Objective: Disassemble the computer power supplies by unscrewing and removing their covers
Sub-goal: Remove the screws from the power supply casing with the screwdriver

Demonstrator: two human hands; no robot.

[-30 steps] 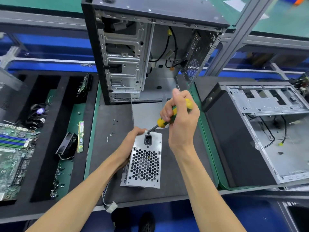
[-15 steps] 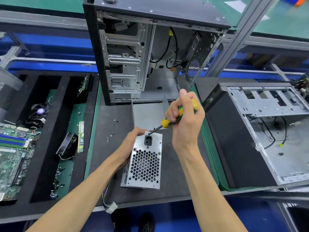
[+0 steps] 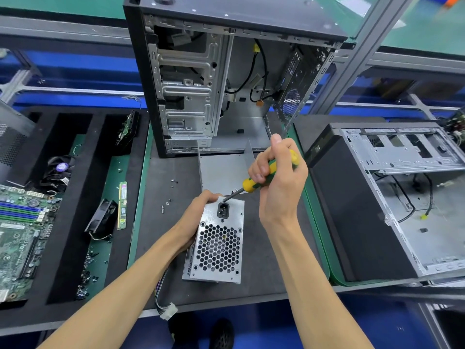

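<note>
1. Nearest me, my left hand (image 3: 198, 217) grips the far left side of the power supply (image 3: 219, 243), which stands on end on the dark mat (image 3: 161, 222), its honeycomb grille facing up at me and its cable bundle (image 3: 163, 302) trailing over the bench edge.
2. My right hand (image 3: 279, 182) is wrapped round the yellow-and-green screwdriver (image 3: 261, 181); its tip meets the supply's top edge, just above the power socket (image 3: 223, 210).
3. Risk, as I judge it: the shaft comes in at a slant, so the tip could slip out of the screw and skid toward my left fingers; the upended supply could also tip if my hold slackens.
4. Loose screws (image 3: 169, 200) lie scattered on the mat and could roll off.
5. To the left, the black foam tray (image 3: 100, 172) holds a fan (image 3: 102, 217), a memory stick (image 3: 122, 205) and a motherboard (image 3: 20, 238) in separate slots.
6. Beyond, an upright open case (image 3: 226, 79); at right, another case (image 3: 392, 197) lies on its side.
</note>
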